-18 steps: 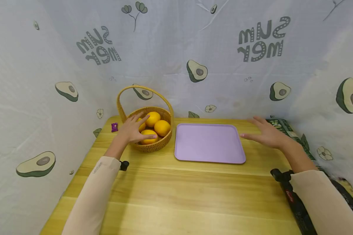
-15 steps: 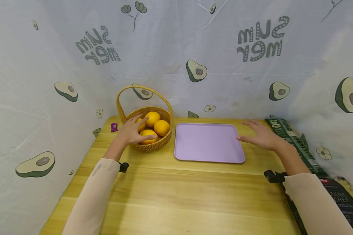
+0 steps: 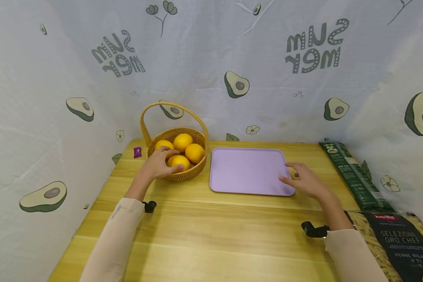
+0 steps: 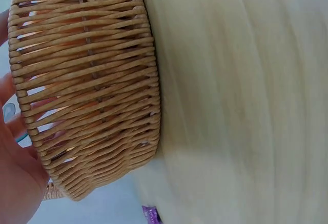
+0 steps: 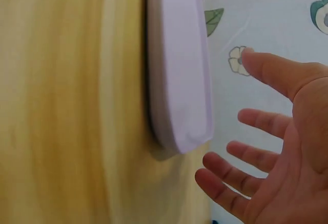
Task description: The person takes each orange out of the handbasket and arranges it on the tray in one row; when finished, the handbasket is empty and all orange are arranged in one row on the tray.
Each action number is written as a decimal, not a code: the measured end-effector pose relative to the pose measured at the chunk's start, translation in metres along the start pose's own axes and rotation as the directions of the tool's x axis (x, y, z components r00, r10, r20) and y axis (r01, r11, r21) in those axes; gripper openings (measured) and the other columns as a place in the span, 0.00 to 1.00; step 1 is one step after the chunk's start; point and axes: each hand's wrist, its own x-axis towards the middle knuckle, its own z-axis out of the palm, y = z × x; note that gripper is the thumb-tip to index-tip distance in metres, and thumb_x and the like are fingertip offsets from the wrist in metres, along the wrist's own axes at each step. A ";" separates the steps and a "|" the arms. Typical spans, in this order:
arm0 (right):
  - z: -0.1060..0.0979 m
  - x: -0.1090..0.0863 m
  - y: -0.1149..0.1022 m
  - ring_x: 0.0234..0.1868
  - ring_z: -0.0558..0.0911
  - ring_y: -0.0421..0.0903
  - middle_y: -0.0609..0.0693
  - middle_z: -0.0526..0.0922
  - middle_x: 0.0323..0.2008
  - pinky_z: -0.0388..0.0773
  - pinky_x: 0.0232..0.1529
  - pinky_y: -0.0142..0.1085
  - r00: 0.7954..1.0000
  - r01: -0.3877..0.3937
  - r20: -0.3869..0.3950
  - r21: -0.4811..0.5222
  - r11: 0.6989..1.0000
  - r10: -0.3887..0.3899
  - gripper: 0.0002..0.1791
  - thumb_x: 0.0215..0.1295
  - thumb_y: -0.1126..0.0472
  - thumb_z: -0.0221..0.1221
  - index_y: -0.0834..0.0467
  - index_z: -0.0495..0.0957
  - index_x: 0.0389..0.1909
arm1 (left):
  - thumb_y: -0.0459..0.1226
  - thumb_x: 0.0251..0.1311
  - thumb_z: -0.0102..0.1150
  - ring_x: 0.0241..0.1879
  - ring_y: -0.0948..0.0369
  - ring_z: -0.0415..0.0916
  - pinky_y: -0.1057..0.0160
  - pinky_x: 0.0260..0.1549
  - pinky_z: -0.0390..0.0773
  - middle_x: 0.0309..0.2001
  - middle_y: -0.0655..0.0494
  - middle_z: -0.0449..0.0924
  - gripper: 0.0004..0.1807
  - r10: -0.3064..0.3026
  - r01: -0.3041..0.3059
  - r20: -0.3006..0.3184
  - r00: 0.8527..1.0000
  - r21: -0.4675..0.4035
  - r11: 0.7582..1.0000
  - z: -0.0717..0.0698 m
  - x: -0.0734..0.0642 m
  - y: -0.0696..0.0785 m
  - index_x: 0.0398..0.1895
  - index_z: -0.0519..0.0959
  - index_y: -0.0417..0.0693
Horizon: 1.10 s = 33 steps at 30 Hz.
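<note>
A woven basket (image 3: 183, 177) with a tall handle stands at the back left and holds several oranges (image 3: 195, 153). My left hand (image 3: 158, 163) reaches over its near-left rim, thumb and fingers spread to either side of the front orange (image 3: 178, 161); contact with that fruit cannot be made out. In the left wrist view the basket wall (image 4: 92, 90) partly hides the fingers. A lilac rectangular tray (image 3: 250, 172) lies flat to the right of the basket. Beside the tray's right edge hovers my right hand (image 3: 304, 181), fingers apart and holding nothing.
A small purple wrapped candy (image 3: 137, 152) lies left of the basket. Along the right edge of the wooden table (image 3: 211, 235) are a green packet (image 3: 356, 176) and a black penne pasta bag (image 3: 396, 239). A patterned cloth (image 3: 211, 58) hangs behind.
My right hand has come leftward and nearer to me, toward the tray's right edge. My left hand has lowered slightly over the front orange, its fingers a little closer together. Basket and tray stay put.
</note>
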 end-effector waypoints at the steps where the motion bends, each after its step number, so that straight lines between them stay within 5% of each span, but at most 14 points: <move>1: 0.003 -0.001 0.002 0.59 0.76 0.73 0.77 0.59 0.71 0.79 0.54 0.64 1.000 -0.002 -0.006 0.011 1.000 0.002 0.46 0.73 0.40 0.58 0.70 0.59 0.75 | 0.65 0.62 0.61 0.70 0.38 0.66 0.33 0.65 0.70 0.73 0.39 0.65 0.41 0.002 -0.002 0.005 1.000 -0.005 1.000 0.001 0.000 -0.001 0.73 0.73 0.55; 12: 0.023 -0.017 0.019 0.44 0.76 0.55 0.73 0.72 0.62 0.74 0.43 0.43 0.999 0.007 -0.054 0.099 0.995 -0.001 0.41 0.71 0.47 0.64 0.70 0.65 0.73 | 0.60 0.59 0.66 0.65 0.41 0.74 0.38 0.63 0.73 0.68 0.43 0.76 0.40 0.049 -0.048 0.011 0.999 -0.035 0.998 0.005 0.007 -0.001 0.72 0.74 0.51; 21: 0.046 -0.022 0.025 0.60 0.72 0.68 0.76 0.63 0.69 0.71 0.62 0.63 0.996 -0.021 -0.083 0.171 0.985 0.035 0.41 0.68 0.50 0.67 0.74 0.66 0.70 | 0.64 0.55 0.68 0.61 0.42 0.77 0.39 0.62 0.74 0.64 0.44 0.80 0.41 -0.011 0.013 0.052 0.999 -0.029 0.999 0.010 0.013 -0.003 0.69 0.76 0.56; 28: 0.050 -0.025 0.025 0.55 0.73 0.61 0.75 0.62 0.72 0.74 0.52 0.44 0.992 -0.037 -0.111 0.194 0.980 0.059 0.41 0.68 0.49 0.67 0.72 0.67 0.71 | 0.64 0.48 0.73 0.64 0.37 0.72 0.38 0.64 0.72 0.63 0.44 0.79 0.47 -0.054 0.049 -0.056 0.997 -0.084 0.995 0.014 0.010 -0.006 0.66 0.74 0.47; 33: 0.050 -0.026 0.027 0.53 0.72 0.59 0.74 0.61 0.73 0.70 0.45 0.35 0.990 -0.052 -0.118 0.217 0.975 0.079 0.41 0.69 0.48 0.67 0.70 0.67 0.72 | 0.66 0.44 0.75 0.63 0.39 0.70 0.38 0.59 0.74 0.64 0.43 0.75 0.47 -0.055 0.035 -0.157 0.986 -0.132 0.991 0.016 0.007 -0.009 0.65 0.76 0.53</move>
